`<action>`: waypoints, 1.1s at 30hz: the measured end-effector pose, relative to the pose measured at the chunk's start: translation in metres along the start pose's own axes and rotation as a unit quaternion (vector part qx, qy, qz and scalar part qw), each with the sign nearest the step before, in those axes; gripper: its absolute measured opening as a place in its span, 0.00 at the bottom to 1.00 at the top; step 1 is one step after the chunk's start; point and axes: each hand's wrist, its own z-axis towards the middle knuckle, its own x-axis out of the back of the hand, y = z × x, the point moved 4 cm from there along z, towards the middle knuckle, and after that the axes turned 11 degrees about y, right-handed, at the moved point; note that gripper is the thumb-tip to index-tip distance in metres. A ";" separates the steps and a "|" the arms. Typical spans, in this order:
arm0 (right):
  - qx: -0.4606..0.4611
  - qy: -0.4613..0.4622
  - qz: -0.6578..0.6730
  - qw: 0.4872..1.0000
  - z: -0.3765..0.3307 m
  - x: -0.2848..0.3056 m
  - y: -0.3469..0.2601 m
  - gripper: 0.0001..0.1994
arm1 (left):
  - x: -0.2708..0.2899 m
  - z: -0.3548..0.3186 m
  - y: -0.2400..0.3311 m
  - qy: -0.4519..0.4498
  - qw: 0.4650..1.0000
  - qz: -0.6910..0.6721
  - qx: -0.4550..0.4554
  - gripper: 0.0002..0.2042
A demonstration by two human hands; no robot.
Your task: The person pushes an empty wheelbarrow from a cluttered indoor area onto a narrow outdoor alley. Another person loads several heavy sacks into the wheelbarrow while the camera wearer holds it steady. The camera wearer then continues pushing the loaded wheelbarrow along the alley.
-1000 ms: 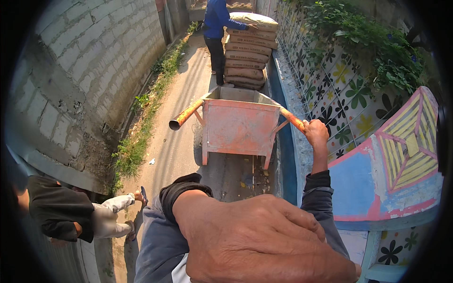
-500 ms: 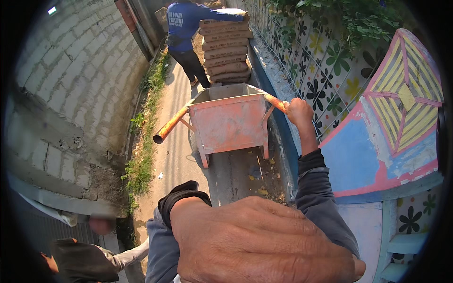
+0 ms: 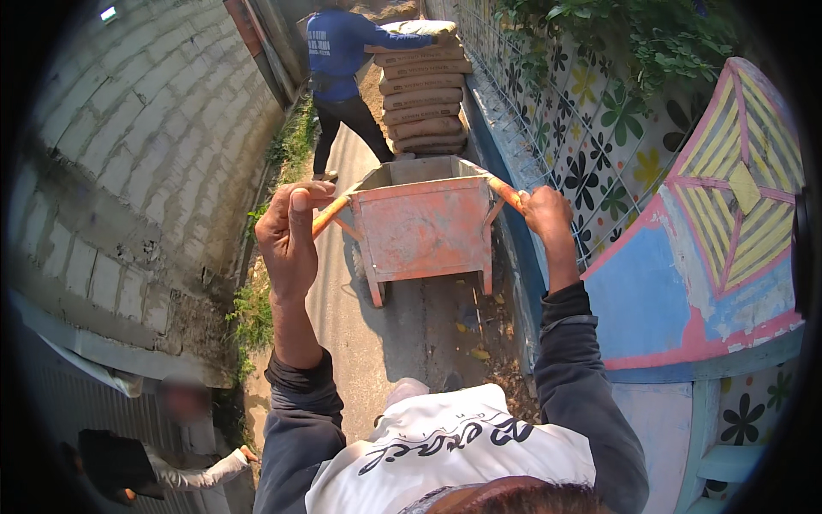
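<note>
A faded red metal wheelbarrow (image 3: 424, 227) stands on the path straight ahead, its box toward me and two pipe handles sticking out at the sides. My right hand (image 3: 548, 212) is wrapped round the end of the orange right handle (image 3: 505, 192). At the orange left handle (image 3: 330, 214), my left hand (image 3: 289, 236) is raised with the thumb up and fingers stretched, not closed round the pipe. The hand covers that handle's end, so I cannot tell whether they touch.
Beyond the wheelbarrow rises a stack of brown sacks (image 3: 424, 98), with a person in blue (image 3: 342, 51) reaching over it. A block wall (image 3: 163, 171) runs along the left, a flower-patterned wall (image 3: 599, 154) along the right. Another person (image 3: 128, 463) is at lower left.
My left hand has gone from close in front of my chest out to the left handle. My right hand keeps its grip. The person in blue has shifted their legs.
</note>
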 end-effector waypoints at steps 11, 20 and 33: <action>-0.011 -0.015 0.015 1.000 -0.003 0.011 -0.013 0.21 | 0.057 -0.014 -0.191 -0.079 0.897 0.363 0.241 0.24; 0.012 0.021 0.006 1.000 0.003 0.006 -0.016 0.23 | 0.060 -0.018 -0.207 0.021 0.930 0.276 0.241 0.20; 0.001 0.021 -0.005 1.000 0.011 -0.002 -0.015 0.24 | 0.058 -0.021 -0.220 0.069 0.957 0.136 0.248 0.15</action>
